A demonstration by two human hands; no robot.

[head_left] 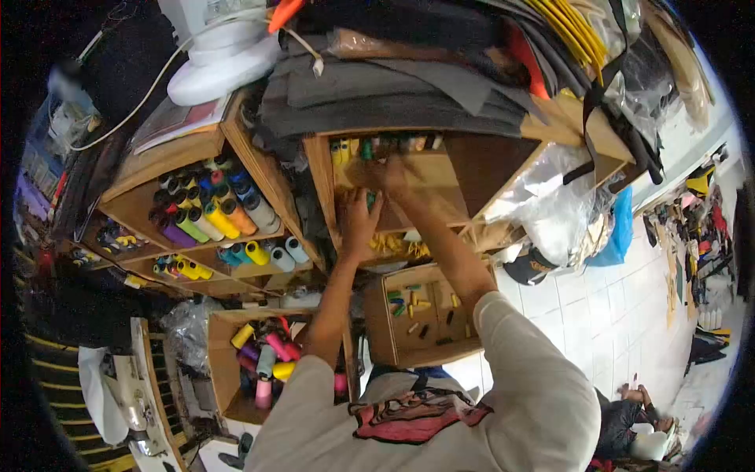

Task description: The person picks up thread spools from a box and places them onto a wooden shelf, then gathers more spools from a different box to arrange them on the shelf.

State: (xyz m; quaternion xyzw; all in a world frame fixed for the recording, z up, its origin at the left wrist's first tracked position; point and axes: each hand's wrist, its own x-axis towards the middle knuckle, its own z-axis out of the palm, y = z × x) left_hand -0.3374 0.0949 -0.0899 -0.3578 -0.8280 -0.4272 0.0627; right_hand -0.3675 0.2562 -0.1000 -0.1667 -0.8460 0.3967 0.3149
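Both my hands reach into a wooden shelf compartment [321,169]. My left hand [362,223] is closed around a small green thread spool [371,200], whose top shows between thumb and fingers. Further in, my right hand [391,179] is smeared by motion near the back row, and I cannot tell whether it holds anything. Along the back stand small yellow spools [340,152] at the left, with green, dark and white ones further right. An open cardboard box [383,334] of loose small spools sits below my right forearm.
Thread cones [221,221] fill the shelf on the left. Another cardboard box [226,389] of larger cones stands below it. Grey fabric sheets [393,86] lie on top of the shelf. Plastic bags [543,208] hang at the right. A person [629,425] sits on the tiled floor.
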